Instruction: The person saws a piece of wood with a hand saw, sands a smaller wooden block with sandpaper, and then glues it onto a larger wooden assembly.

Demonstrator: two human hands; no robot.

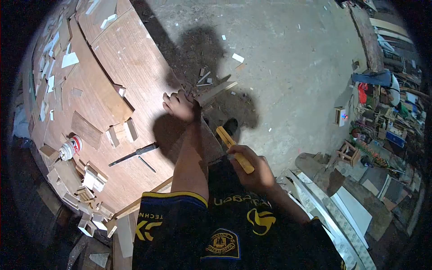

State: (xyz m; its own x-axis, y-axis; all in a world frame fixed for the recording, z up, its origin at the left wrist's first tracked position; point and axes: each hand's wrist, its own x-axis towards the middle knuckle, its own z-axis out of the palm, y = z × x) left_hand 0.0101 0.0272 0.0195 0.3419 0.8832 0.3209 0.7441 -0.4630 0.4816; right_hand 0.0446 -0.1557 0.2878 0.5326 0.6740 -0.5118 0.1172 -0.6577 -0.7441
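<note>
My left hand [179, 107] is at the edge of the wooden worktable [139, 49], fingers bent around the near end of a thin wooden strip [217, 92]. The strip juts past the table edge, over the floor. Close to my body, my right hand [257, 173] is closed on a long yellow tool handle [243, 162], which slants up and to the left with a slot along its far end. Its exact kind I cannot tell. On the tabletop left of my forearm lie a dark chisel-like tool [135, 154] and a thin dark pencil-like stick [147, 164].
Small wooden boxes [93, 180], a white-and-red container [71, 147] and a brown board [92, 85] with paper scraps occupy the table's left. Offcuts [204, 78] litter the concrete floor [288, 58]. A small wooden stool [348, 152], clutter and long white panels [353, 211] lie at right.
</note>
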